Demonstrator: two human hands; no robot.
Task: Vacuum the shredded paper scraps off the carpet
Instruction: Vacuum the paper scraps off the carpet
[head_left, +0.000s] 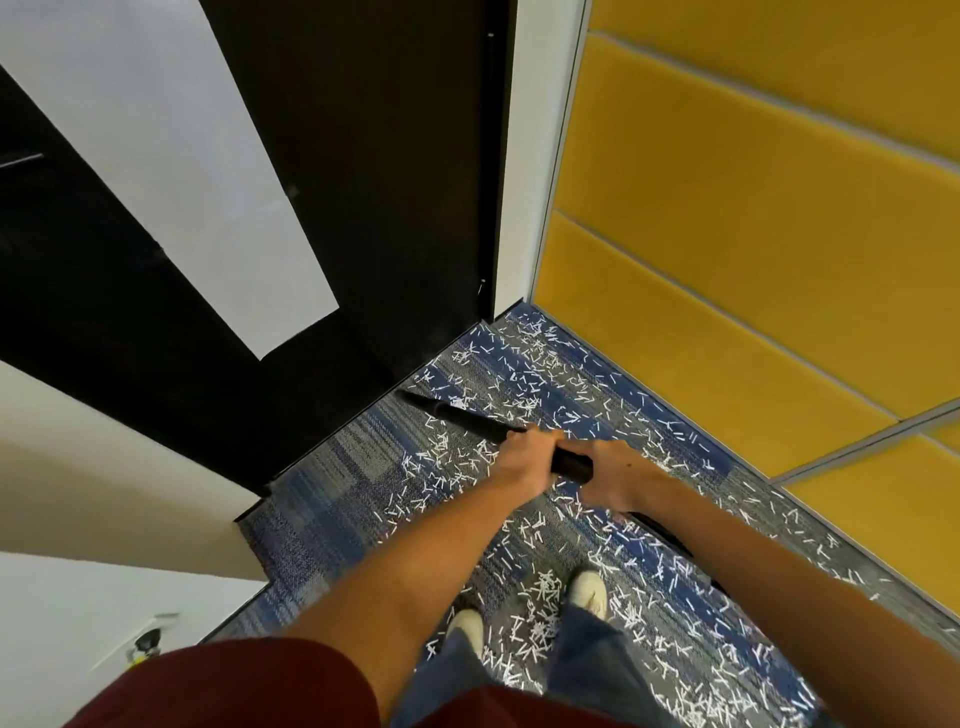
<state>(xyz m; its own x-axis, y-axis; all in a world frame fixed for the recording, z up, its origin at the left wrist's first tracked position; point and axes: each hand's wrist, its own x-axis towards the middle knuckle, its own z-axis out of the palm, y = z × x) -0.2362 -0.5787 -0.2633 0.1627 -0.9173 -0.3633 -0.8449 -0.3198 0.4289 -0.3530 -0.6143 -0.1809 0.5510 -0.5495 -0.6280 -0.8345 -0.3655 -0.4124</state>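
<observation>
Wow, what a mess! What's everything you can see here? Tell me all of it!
paper scraps: too many to count, white, scattered over the carpet
carpet: one, blue and grey, the floor
vacuum tube: one, black, tip near the door's foot
door: one, black, ahead on the left
paper sheet: one, white, on the door
wall panels: several, yellow, right
shoes: two, cream, among the scraps
left hand: grips the tube, in front
right hand: grips the tube, behind

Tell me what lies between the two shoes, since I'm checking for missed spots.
In the head view, a dense clump of white paper scraps lies on the carpet between the left shoe and the right shoe.
</observation>
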